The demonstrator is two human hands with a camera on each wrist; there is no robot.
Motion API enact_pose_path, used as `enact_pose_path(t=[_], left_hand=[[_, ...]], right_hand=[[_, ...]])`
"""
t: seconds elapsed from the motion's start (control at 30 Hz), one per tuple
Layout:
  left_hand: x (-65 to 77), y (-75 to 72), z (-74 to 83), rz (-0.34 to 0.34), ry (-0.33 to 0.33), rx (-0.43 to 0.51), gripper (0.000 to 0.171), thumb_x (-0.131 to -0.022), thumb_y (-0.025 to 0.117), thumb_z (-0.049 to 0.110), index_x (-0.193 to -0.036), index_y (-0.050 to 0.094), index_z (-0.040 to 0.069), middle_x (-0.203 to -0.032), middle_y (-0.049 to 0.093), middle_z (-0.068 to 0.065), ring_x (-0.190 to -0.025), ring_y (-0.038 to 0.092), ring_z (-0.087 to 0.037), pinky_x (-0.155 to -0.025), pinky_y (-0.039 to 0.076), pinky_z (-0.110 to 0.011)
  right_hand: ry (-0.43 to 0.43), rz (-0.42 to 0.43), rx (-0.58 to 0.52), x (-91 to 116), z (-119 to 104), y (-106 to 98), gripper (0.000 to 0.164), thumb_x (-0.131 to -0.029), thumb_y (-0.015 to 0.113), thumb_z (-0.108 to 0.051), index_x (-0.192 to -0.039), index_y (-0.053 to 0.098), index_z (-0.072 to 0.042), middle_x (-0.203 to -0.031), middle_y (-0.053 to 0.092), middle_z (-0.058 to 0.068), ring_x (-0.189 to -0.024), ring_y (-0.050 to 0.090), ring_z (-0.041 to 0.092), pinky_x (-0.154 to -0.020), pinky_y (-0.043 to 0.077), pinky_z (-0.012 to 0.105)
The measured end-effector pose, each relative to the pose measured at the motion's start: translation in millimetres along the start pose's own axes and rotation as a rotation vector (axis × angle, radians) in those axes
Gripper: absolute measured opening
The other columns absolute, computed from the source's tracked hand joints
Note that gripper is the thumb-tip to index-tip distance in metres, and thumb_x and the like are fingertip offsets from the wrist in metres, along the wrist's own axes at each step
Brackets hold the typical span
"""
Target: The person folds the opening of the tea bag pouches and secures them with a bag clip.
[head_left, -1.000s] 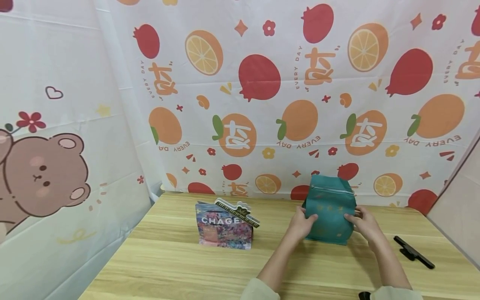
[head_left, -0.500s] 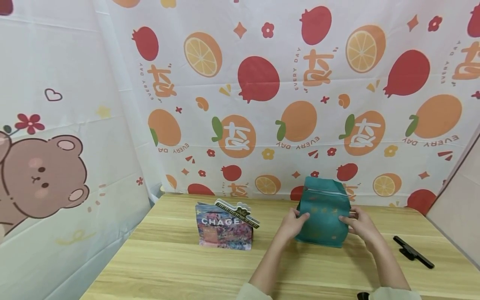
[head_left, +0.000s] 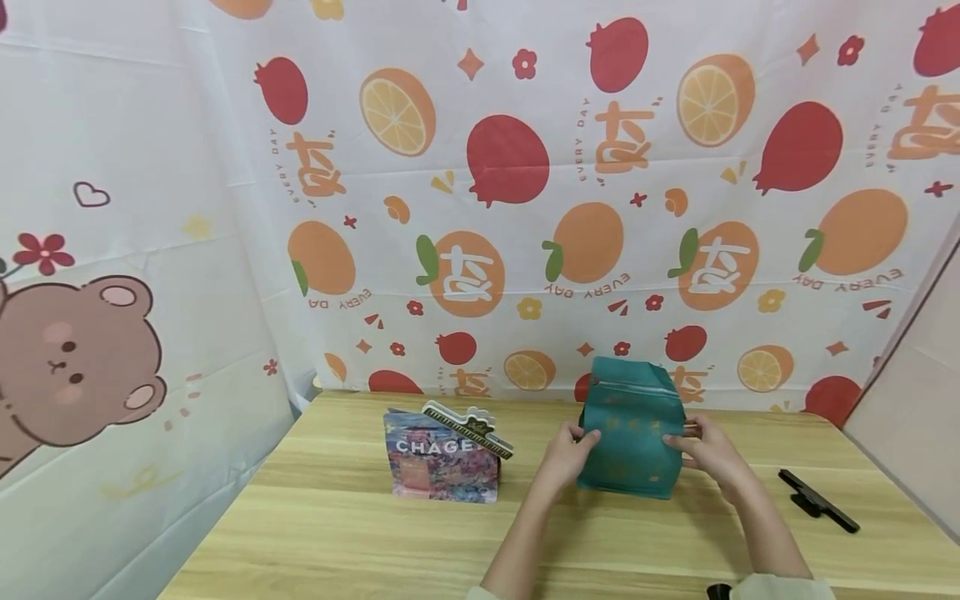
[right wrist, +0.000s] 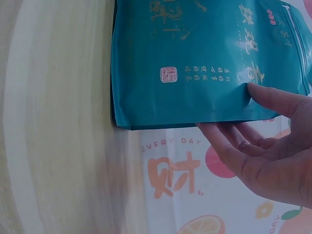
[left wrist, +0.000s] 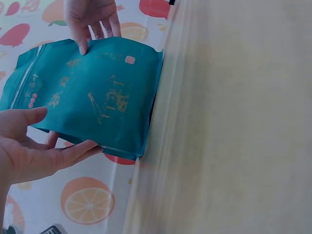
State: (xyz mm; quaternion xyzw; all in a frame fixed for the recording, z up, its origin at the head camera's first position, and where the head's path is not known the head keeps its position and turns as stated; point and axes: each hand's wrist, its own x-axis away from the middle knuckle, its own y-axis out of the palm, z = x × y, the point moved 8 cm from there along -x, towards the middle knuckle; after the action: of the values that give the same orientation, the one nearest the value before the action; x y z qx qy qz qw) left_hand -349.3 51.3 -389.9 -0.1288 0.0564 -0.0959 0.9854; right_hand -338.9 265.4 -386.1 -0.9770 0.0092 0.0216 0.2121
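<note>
A teal tea pouch [head_left: 632, 442] with gold lettering and a zip line near its top stands upright on the wooden table. My left hand [head_left: 564, 457] holds its left side, thumb on the front face and fingers around the edge. At the opposite side, my right hand [head_left: 708, 454] holds it the same way. The left wrist view shows both hands on the pouch [left wrist: 92, 92], the left hand [left wrist: 34, 151] nearer. In the right wrist view, the right thumb presses the printed front while the other fingers reach behind the edge.
Left of the hands stands a colourful printed pouch [head_left: 442, 475] with a long clip [head_left: 468, 427] slanting across its top. A black clip [head_left: 817, 500] lies on the table [head_left: 360, 550] at the right. Another dark object [head_left: 718, 592] shows at the front edge. A fruit-print curtain hangs behind.
Both hands have shifted the teal pouch a little to the left and slightly nearer. The printed pouch and the black clip stay in place, while the head view has turned slightly.
</note>
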Motion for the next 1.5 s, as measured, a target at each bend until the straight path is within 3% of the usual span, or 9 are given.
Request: enact_pose_path(t=[0.47,0.9,1.2,1.5], left_hand=[[1.6,-6.8,-1.8,-0.026,0.018,0.037,0.027,-0.092,0.056,0.027,-0.09,0.045,0.002,-0.077,0.041,-0.005,-0.072,0.042,-0.019,-0.063,0.036,-0.032],[5.7,-22.8,1.6,-0.134,0.013,-0.051,0.026,-0.093,0.055,0.025,-0.082,0.045,0.004,-0.064,0.04,-0.002,-0.056,0.036,-0.013,-0.053,0.031,-0.027],[4.4,-29.4,0.9,-0.15,0.024,-0.117,0.028,-0.093,0.054,0.026,-0.076,0.046,0.006,-0.059,0.039,0.0,-0.052,0.033,-0.012,-0.052,0.029,-0.026],[9.6,-36.7,8.9,-0.17,0.053,-0.202,0.028,-0.093,0.054,0.022,-0.073,0.046,0.005,-0.064,0.043,-0.002,-0.056,0.042,-0.013,-0.053,0.034,-0.026]], right_hand=[[-0.003,-0.016,0.002,-0.3,-2.9,5.2,0.049,-0.091,0.058,-0.016,-0.12,0.033,0.015,-0.115,0.044,0.031,-0.099,0.054,0.035,-0.078,0.048,0.044],[-0.01,-0.064,0.014,2.5,-9.2,16.1,0.052,-0.087,0.063,-0.019,-0.119,0.036,0.012,-0.112,0.046,0.025,-0.096,0.054,0.03,-0.08,0.047,0.045],[-0.032,-0.087,0.033,3.5,-12.1,19.0,0.051,-0.086,0.066,-0.019,-0.118,0.038,0.011,-0.109,0.048,0.022,-0.09,0.056,0.025,-0.078,0.048,0.043],[-0.048,-0.101,0.038,6.6,-18.7,24.0,0.049,-0.085,0.067,-0.018,-0.116,0.041,0.01,-0.105,0.05,0.018,-0.089,0.056,0.024,-0.076,0.049,0.04]])
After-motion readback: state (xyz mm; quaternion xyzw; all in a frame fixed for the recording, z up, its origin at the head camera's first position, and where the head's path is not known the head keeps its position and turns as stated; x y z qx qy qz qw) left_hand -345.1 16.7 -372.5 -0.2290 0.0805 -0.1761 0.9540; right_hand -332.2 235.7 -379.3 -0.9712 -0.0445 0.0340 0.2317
